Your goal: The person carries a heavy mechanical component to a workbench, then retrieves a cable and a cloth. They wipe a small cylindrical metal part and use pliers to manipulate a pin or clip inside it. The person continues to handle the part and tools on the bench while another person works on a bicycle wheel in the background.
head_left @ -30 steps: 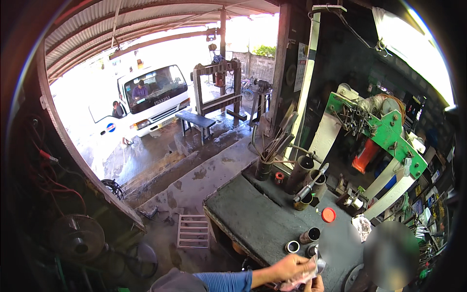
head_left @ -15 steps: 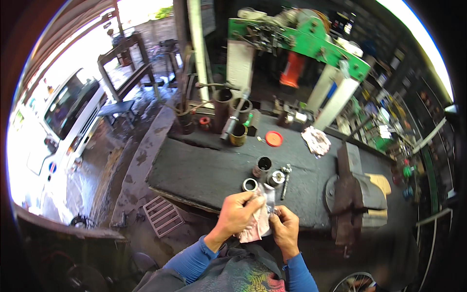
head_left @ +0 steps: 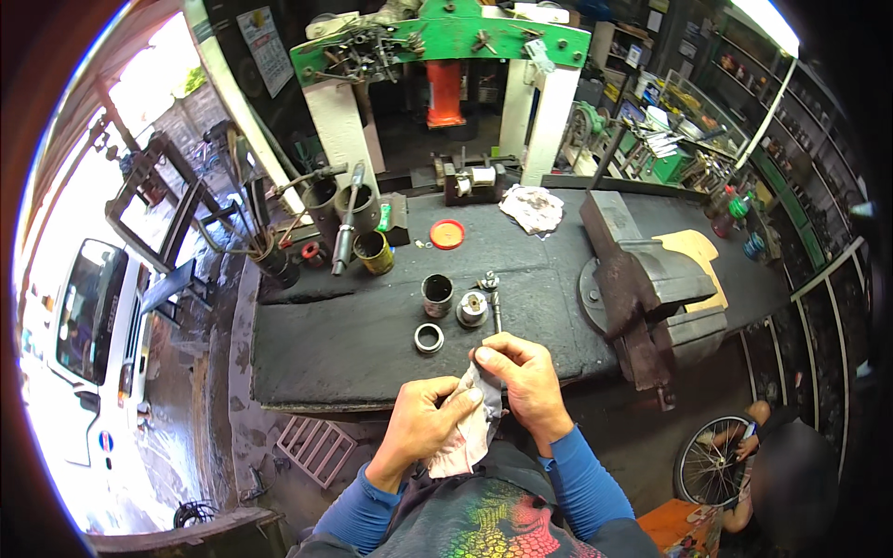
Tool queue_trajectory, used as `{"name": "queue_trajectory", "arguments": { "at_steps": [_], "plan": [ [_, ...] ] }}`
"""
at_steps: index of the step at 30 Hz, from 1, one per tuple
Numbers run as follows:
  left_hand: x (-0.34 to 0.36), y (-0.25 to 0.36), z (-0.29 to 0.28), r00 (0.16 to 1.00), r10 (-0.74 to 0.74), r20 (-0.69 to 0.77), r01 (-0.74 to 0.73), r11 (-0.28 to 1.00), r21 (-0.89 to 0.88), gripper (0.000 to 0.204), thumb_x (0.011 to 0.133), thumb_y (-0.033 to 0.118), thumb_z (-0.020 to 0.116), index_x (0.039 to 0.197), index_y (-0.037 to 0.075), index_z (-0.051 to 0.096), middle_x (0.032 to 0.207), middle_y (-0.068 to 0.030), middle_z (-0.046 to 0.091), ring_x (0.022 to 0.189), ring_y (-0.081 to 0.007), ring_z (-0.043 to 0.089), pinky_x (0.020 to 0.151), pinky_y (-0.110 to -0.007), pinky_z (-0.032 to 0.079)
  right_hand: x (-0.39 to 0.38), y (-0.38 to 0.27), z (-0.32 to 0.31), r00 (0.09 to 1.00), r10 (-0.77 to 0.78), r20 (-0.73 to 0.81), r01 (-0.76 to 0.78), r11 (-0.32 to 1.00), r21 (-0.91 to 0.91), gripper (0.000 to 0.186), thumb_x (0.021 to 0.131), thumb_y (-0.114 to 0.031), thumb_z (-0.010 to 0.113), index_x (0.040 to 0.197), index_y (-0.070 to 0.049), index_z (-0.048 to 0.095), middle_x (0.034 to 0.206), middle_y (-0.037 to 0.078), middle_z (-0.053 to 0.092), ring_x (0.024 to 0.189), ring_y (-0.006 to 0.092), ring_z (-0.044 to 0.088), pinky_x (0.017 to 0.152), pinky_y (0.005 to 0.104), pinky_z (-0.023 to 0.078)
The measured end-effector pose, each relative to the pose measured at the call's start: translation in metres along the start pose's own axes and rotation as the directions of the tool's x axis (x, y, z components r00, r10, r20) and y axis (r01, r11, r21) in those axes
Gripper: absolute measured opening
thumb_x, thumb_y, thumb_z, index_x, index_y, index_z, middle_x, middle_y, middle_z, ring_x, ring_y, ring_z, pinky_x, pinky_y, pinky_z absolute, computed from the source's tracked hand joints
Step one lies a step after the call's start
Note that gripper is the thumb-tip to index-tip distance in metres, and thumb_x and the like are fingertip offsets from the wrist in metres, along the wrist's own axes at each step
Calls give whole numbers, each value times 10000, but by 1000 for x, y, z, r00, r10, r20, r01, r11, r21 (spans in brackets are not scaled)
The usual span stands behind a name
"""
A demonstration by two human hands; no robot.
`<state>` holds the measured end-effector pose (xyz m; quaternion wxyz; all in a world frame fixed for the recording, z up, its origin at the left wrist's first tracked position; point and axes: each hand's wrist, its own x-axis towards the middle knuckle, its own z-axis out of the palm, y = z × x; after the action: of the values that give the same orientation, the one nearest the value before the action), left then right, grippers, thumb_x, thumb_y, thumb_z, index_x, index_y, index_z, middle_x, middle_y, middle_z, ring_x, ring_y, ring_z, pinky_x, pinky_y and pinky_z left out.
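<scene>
My left hand (head_left: pixel 423 420) is closed on a pale, stained rag (head_left: pixel 462 448) in front of the bench edge. The fingers of my right hand (head_left: pixel 528 379) pinch the rag's upper, greyer end. Any small part wrapped inside the cloth is hidden. Just beyond my hands, on the dark bench, stand a hollow metal cylinder (head_left: pixel 437 305), a short metal ring (head_left: pixel 429 338) and a round metal piece with a hole in its top (head_left: pixel 473 311). A slim metal rod with a knobbed head (head_left: pixel 496 302) lies to their right.
A large bench vise (head_left: pixel 642 288) is mounted at the right, with cardboard (head_left: pixel 696 256) behind it. Farther back are a red lid (head_left: pixel 447 233), a crumpled cloth (head_left: pixel 531 208), a yellowish can (head_left: pixel 375 253) and a green press frame (head_left: pixel 446 39). At lower right, a person holds a wheel (head_left: pixel 712 458).
My view has swung to the right, showing more of the vise and the person with the wheel. My right hand has risen to the rag's upper end; my left still grips the rag.
</scene>
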<state>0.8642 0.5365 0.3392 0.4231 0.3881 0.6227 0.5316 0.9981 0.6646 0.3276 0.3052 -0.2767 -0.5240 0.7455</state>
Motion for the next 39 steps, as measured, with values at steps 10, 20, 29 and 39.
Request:
{"name": "queue_trajectory", "arguments": {
  "at_steps": [10,20,29,39],
  "plan": [
    [15,-8,19,992,-81,95,81,997,11,255,1024,212,705,911,-16,717,733,57,614,683,-17,508,571,-244,434,-2,2,-13,942,-182,-281,178,983,-41,25,940,-7,711,920,2,700,837,-26,643,778,42,557,711,219,455],
    [11,-5,1,978,-182,104,177,982,62,283,981,237,734,895,-32,711,642,-9,586,617,-50,494,535,-294,431,9,9,-23,923,-195,-331,199,980,-24,28,947,-13,711,930,3,697,853,-16,658,795,62,572,751,224,467],
    [11,-40,9,978,-144,153,148,989,-14,257,1005,174,691,906,-61,720,767,53,639,703,-35,518,616,-238,431,5,40,-18,936,-131,-328,96,988,-121,142,974,-142,733,941,-6,711,827,-19,668,778,63,571,707,256,484],
    [27,-46,3,935,-165,313,143,985,93,241,1027,137,668,838,-12,682,749,51,622,654,-27,482,576,-229,371,-12,35,-51,850,-208,-484,180,978,-103,182,974,-171,724,922,1,697,789,-21,641,744,57,551,675,265,474]
  ]
}}
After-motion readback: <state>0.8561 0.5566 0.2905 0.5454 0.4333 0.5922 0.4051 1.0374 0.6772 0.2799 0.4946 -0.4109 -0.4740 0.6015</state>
